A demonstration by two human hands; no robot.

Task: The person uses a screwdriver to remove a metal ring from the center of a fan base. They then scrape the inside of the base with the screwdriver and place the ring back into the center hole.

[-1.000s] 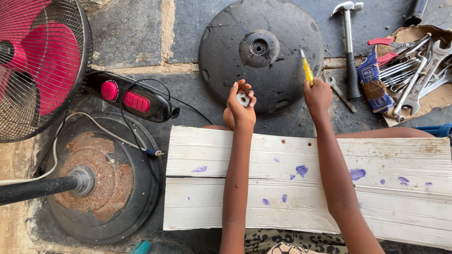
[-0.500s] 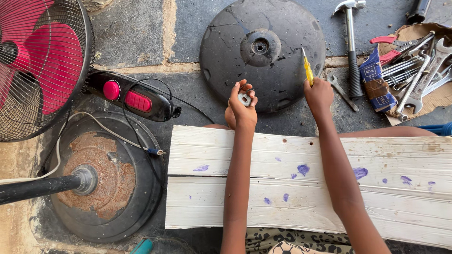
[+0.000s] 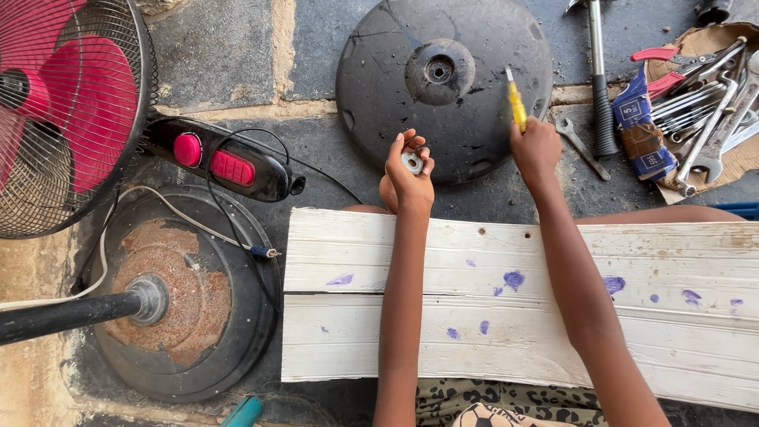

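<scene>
At the far left a red-bladed fan head [image 3: 59, 111] in a wire cage lies on the stone floor, and below it a rusty round base [image 3: 178, 296] carries a dark pole [image 3: 63, 316] running off to the left. Just right of the cage sits a black switch box [image 3: 225, 162] with red buttons, its thin cable looping down over the rusty base. Next comes the left hand [image 3: 409, 178], raised above the near edge of a white plank [image 3: 514, 308] spotted with purple marks; its fingers are curled closed around a small round metal washer [image 3: 412, 163], pinched at the fingertips with its flat face towards the camera. Behind it lies a black round base plate [image 3: 443, 83], hole upward. The right hand [image 3: 536, 146] is closed in a fist around a yellow-handled screwdriver [image 3: 515, 101]; its long axis runs nearly upright in the view, leaning slightly left, with the tip pointing away from the person over the plate's right part. Whether the tip touches the plate is hard to tell. Further right a hammer [image 3: 599, 71] lies with its handle running up and down, beside a heap of spanners [image 3: 708, 107] on cardboard.
</scene>
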